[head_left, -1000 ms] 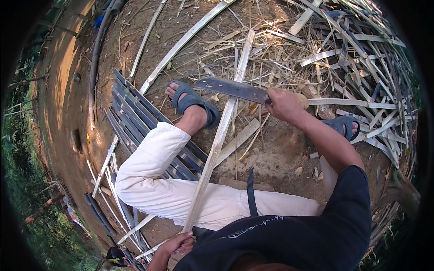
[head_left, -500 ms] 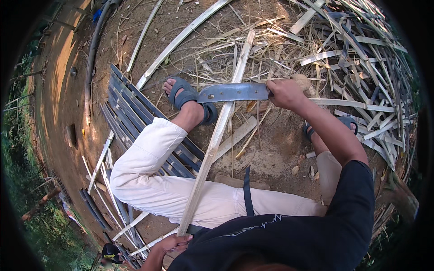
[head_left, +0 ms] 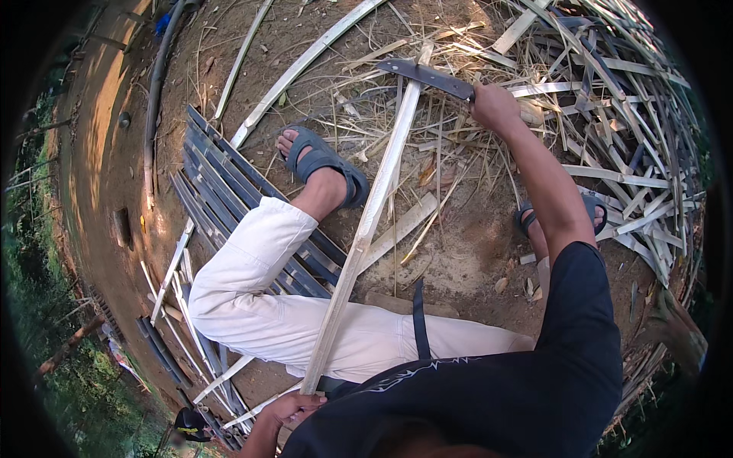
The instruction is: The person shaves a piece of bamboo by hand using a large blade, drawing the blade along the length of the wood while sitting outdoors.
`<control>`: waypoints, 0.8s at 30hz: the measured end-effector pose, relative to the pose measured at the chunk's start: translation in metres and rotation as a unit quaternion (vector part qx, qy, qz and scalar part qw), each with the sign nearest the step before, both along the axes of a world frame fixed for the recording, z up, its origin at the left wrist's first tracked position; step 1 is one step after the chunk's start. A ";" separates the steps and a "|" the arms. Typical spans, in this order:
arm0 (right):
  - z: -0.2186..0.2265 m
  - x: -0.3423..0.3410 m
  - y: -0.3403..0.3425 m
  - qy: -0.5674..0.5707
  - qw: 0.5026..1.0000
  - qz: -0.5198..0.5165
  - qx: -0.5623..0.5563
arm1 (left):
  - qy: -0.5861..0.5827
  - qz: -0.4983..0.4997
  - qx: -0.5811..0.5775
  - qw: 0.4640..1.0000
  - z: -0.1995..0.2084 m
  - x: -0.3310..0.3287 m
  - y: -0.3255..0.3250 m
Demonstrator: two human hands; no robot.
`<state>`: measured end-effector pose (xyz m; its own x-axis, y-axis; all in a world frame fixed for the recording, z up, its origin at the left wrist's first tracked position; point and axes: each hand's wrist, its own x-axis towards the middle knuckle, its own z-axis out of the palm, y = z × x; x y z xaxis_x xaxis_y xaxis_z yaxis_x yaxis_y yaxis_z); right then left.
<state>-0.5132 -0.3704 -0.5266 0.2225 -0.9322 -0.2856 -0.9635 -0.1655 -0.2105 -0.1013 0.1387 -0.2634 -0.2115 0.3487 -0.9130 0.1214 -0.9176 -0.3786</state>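
Note:
A long pale split-bamboo strip (head_left: 376, 200) runs from beside my waist, over my thigh, to the far ground. My left hand (head_left: 290, 408) is closed round its near end. With my right hand (head_left: 498, 111) I grip the handle of a machete, which is mostly hidden by my fingers. The dark machete blade (head_left: 435, 79) crosses the strip close to its far end, appearing to touch it. Its tip points left. Part of a pale rounded end shows behind my right wrist.
Dark bamboo slats (head_left: 229, 177) lie side by side left of my bent leg. A large heap of split strips (head_left: 618, 130) covers the far right, with thin shavings (head_left: 351, 114) beside it. My sandalled foot (head_left: 321, 164) rests close to the strip. A dark pole (head_left: 156, 99) lies far left.
My right hand has carried the machete away from me along the strip to near its far end. The blade has tilted and shows less of its broad face. My left hand stays put.

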 end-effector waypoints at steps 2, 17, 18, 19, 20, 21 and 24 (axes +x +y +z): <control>0.011 0.005 0.004 0.007 0.997 0.074 -0.006 | 0.019 0.029 0.007 0.999 -0.011 0.010 0.023; -0.001 -0.005 -0.028 0.014 0.991 -0.115 0.066 | 0.127 0.129 0.012 0.983 -0.012 0.036 0.032; -0.001 -0.002 -0.037 0.006 0.992 -0.109 0.057 | 0.106 0.087 0.019 0.990 -0.016 0.037 0.023; -0.003 0.001 -0.037 0.003 0.993 -0.101 0.055 | 0.087 0.049 0.034 0.994 -0.015 0.030 0.020; -0.006 0.004 -0.037 0.000 0.994 -0.093 0.052 | 0.068 0.011 0.048 0.996 -0.015 0.028 0.018; -0.009 0.009 -0.031 -0.008 0.994 -0.104 0.038 | 0.055 -0.007 0.024 0.998 -0.012 0.031 0.018; 0.000 0.012 -0.014 0.010 0.993 -0.094 0.075 | 0.051 -0.100 -0.126 0.986 0.006 0.009 -0.013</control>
<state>-0.5016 -0.3848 -0.5265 0.0419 -0.9034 -0.4268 -0.9788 0.0486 -0.1990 -0.0918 0.1260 -0.2575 -0.2568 0.1572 -0.9536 -0.0990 -0.9858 -0.1359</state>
